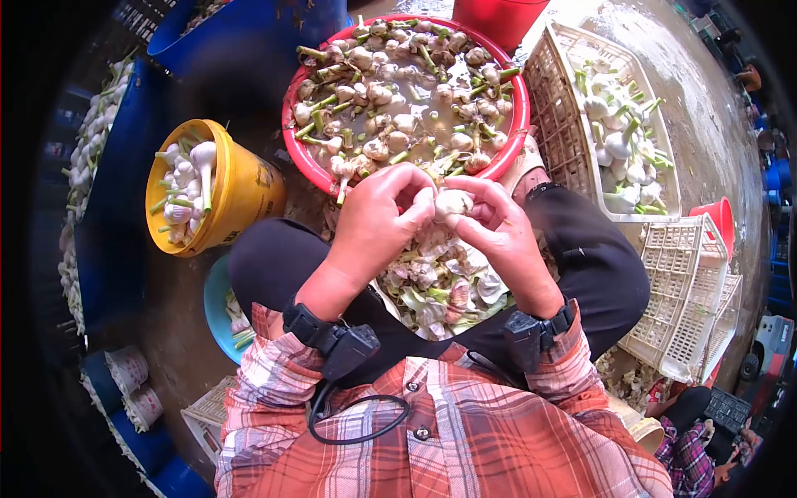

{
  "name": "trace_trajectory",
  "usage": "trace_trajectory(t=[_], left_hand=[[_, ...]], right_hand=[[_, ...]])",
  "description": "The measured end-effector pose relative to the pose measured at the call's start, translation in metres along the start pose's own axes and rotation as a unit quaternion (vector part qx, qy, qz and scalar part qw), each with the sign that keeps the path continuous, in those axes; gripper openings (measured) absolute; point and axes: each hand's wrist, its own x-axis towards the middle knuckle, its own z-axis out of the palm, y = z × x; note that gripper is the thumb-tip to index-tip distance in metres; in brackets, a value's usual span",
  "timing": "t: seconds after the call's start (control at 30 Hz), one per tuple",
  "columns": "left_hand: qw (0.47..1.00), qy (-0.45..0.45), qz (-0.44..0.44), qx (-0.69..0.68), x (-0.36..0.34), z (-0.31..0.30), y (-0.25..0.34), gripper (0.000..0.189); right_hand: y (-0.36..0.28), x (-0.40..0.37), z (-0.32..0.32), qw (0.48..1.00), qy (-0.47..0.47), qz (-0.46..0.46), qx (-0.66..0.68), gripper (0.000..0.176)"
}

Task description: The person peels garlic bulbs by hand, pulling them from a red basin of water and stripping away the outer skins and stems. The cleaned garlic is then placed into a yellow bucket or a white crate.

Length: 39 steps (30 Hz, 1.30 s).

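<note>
A whitish garlic bulb is gripped between the thumb and fingers of my right hand. Close beside it on the left, my left hand has its thumb and fingers pinched together; what is between them is hidden. Below both hands, a heap of loose garlic skins and peeled leaves lies between my knees. Just beyond my hands stands a round red tub of murky water, with many unpeeled garlic bulbs on short green stems in it.
To the left are a yellow bucket of cleaned garlic and a light-blue basin. A white plastic crate holding garlic stands at right, with more crates stacked nearer. Blue containers line the left side. Another person sits at lower right.
</note>
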Motion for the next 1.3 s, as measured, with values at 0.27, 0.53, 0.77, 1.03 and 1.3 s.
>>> trace_trajectory(t=[0.27,0.53,0.77,1.03,1.3], left_hand=[[0.994,0.017,0.092,0.053,-0.006,0.004,0.018,0.035],[0.96,0.041,0.195,0.197,0.004,-0.003,0.014,0.016],[0.962,0.033,-0.064,-0.265,0.007,0.007,-0.011,0.017],[0.927,0.222,0.009,-0.301,0.007,-0.026,-0.024,0.022],[0.927,0.127,0.261,0.239,0.003,-0.005,0.012,0.015]], right_hand=[[0.005,0.002,-0.009,0.997,0.062,-0.018,0.034,0.038],[-0.006,0.0,0.002,0.991,0.05,-0.088,-0.089,0.044],[-0.007,0.005,0.006,0.992,0.006,0.009,0.124,0.052],[-0.021,0.002,-0.01,0.972,0.006,0.008,0.236,0.052],[-0.014,0.002,-0.011,0.994,-0.058,-0.033,0.091,0.062]])
